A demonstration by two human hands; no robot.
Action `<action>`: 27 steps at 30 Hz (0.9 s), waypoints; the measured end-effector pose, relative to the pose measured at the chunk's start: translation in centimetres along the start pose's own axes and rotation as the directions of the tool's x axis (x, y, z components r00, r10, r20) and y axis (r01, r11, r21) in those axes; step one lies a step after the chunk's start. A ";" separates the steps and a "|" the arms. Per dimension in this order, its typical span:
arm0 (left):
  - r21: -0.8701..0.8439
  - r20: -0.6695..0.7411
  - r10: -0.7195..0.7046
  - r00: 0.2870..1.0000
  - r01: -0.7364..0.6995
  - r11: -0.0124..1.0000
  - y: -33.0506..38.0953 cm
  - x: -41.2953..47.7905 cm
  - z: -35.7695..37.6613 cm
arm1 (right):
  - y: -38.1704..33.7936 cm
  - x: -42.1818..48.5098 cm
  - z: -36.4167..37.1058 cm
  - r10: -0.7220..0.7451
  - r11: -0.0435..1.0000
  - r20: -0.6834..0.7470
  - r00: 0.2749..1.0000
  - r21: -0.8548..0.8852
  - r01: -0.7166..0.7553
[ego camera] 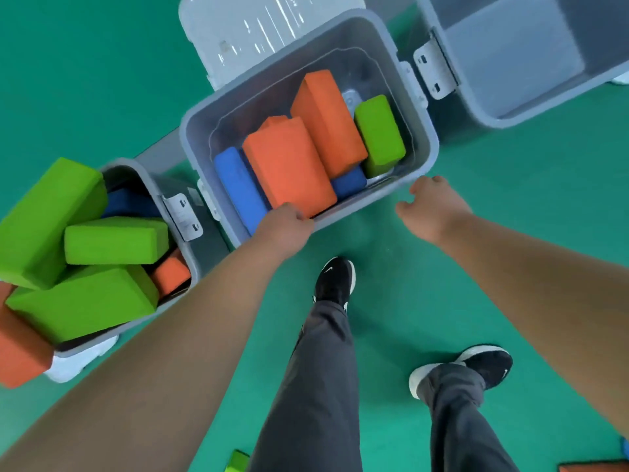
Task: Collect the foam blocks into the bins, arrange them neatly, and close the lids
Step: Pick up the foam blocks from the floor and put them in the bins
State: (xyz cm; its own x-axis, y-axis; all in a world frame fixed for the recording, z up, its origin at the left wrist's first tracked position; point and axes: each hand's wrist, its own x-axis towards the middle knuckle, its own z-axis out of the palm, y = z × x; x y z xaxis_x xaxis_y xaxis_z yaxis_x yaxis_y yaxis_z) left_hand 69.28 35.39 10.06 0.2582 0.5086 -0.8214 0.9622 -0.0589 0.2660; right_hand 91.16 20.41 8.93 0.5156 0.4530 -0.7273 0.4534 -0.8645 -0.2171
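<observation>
Three grey bins stand on the green floor. The middle bin (422, 131) holds two orange blocks (289, 161), two blue blocks (238, 189) and a green block (379, 134), lying untidily. My left hand (286, 223) grips the middle bin's near rim, fingers curled over the edge beside the front orange block. My right hand (432, 206) hovers just outside the bin's near right corner, fingers loosely curled, holding nothing. The left bin (177, 257) is heaped with green blocks (115, 240), orange and blue ones above its rim. The right bin (510, 56) has no blocks in it.
The middle bin's clear lid (258, 32) hangs open behind it. Latches (435, 69) stick out between the bins. My two feet (335, 277) stand on the floor below the bins. Loose green (238, 461), orange (592, 466) and blue blocks lie at the bottom edge.
</observation>
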 end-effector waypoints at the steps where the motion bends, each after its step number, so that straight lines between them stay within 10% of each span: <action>1: 0.006 0.027 0.014 1.000 -0.014 1.000 1.0 -0.2 0.8 | 1.2 -0.1 -0.2 0.021 1.000 -0.002 1.000 0.016 -0.021; 18: 0.410 0.319 0.295 0.900 -0.412 0.814 28.7 -7.8 26.0 | 36.2 -9.8 -1.5 0.341 0.892 -0.044 0.939 0.331 -0.309; 27: 0.566 0.559 0.302 0.772 -0.621 0.542 40.8 -19.1 48.1 | 60.6 -21.7 1.9 0.583 0.659 0.010 0.813 0.580 -0.479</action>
State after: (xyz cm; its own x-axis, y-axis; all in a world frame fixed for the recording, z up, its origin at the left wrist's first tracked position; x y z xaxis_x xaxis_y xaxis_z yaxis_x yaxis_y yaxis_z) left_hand 107.80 -18.03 12.36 0.5384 -0.1051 -0.8361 0.4100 -0.8342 0.3689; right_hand 106.07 -42.18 10.35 0.6761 -0.1376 -0.7238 -0.3703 -0.9128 -0.1723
